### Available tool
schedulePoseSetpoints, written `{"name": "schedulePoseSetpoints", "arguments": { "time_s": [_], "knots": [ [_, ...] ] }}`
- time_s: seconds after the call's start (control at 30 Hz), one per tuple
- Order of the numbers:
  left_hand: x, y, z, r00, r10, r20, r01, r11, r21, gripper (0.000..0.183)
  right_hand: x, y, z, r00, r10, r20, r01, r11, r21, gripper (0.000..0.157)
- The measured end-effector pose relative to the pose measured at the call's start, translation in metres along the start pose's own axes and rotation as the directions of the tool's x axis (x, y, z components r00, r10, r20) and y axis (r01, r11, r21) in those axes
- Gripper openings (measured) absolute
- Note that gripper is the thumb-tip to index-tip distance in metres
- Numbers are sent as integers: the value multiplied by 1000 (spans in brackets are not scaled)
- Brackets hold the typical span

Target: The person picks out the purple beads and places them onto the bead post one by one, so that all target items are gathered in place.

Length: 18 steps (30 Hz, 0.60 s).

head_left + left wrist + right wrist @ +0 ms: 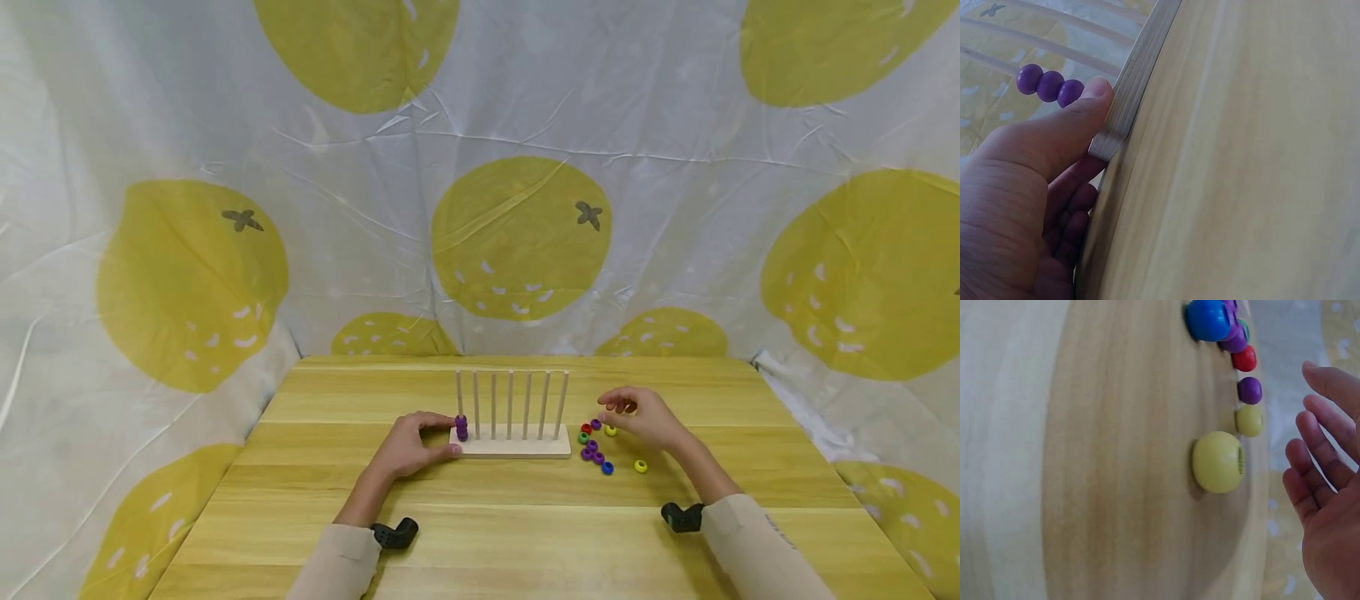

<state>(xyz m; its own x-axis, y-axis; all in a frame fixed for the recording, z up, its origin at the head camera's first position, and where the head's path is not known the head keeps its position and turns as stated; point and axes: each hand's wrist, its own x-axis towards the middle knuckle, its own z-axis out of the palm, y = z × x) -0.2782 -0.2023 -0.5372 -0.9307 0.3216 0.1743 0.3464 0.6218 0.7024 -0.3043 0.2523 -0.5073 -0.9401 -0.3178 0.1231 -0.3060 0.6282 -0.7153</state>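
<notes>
A wooden peg stand with a row of upright pegs is on the table. Three purple beads are stacked on its leftmost peg, and the left wrist view shows these purple beads beside the thumb. My left hand grips the left end of the base, thumb along the front edge. My right hand hovers over the loose beads, fingers loosely bent and holding nothing. Under and near it lie a yellow bead, a purple bead and a red bead.
Right of the stand also lie a green bead, a cluster of purple beads, a blue bead and another yellow bead. A curtain with a lemon print hangs behind the wooden table.
</notes>
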Motion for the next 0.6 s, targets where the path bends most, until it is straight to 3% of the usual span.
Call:
{"name": "schedulePoseSetpoints", "arguments": {
  "time_s": [0.6],
  "knots": [
    [1,-1,1,1000,-12,-4,12,1000,1,53,-2,16,17,997,68,26,-68,998,16,37]
  ]
}}
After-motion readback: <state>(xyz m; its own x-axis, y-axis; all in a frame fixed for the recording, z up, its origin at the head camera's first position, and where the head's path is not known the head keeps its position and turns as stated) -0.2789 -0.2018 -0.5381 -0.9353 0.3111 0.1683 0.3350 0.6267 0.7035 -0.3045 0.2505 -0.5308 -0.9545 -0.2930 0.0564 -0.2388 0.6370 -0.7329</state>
